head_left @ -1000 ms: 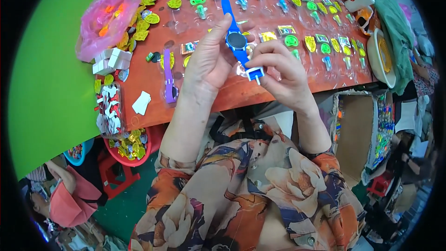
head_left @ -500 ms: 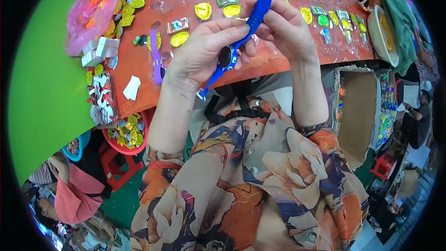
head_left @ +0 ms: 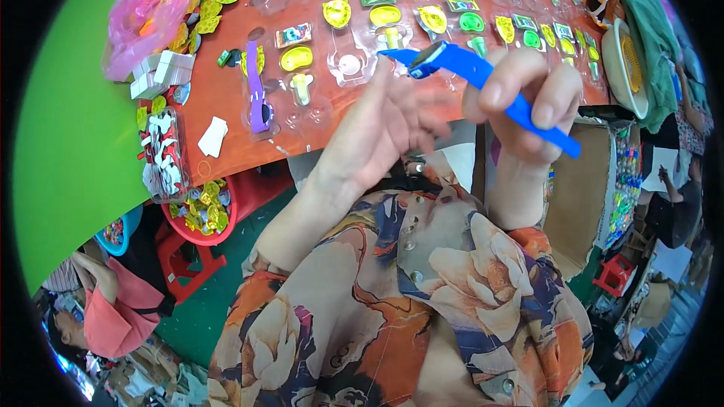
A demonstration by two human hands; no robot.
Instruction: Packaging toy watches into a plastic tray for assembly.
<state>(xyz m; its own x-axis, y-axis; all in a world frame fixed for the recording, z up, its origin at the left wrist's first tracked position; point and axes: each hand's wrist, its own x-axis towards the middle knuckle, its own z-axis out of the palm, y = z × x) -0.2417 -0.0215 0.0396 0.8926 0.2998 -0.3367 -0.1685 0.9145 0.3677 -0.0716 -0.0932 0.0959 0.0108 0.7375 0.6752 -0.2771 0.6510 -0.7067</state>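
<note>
My right hand [head_left: 539,102] pinches one strap of a blue toy wristwatch [head_left: 471,68], raised above the table's near edge. The watch's dark round face points up and away, and its other strap end reaches left toward my left thumb. My left hand [head_left: 373,132] is open, palm turned inward, its fingers spread and blurred; whether the thumb tip touches the strap I cannot tell. Beyond my hands, clear plastic blister trays [head_left: 347,68] hold small yellow and green toys. On the left, a purple toy watch [head_left: 257,98] lies in a tray.
White boxes [head_left: 173,68] and white cards [head_left: 213,137] lie on the red table [head_left: 219,98]. Nearby stands a clear tub [head_left: 163,151] of red, white and black pieces. A red basin [head_left: 202,211] of gold pieces is below left; a cardboard box [head_left: 581,196] is at right.
My left hand has let go of the blue watch and opened. My right hand has moved right and nearer me, carrying the watch, which now lies more level.
</note>
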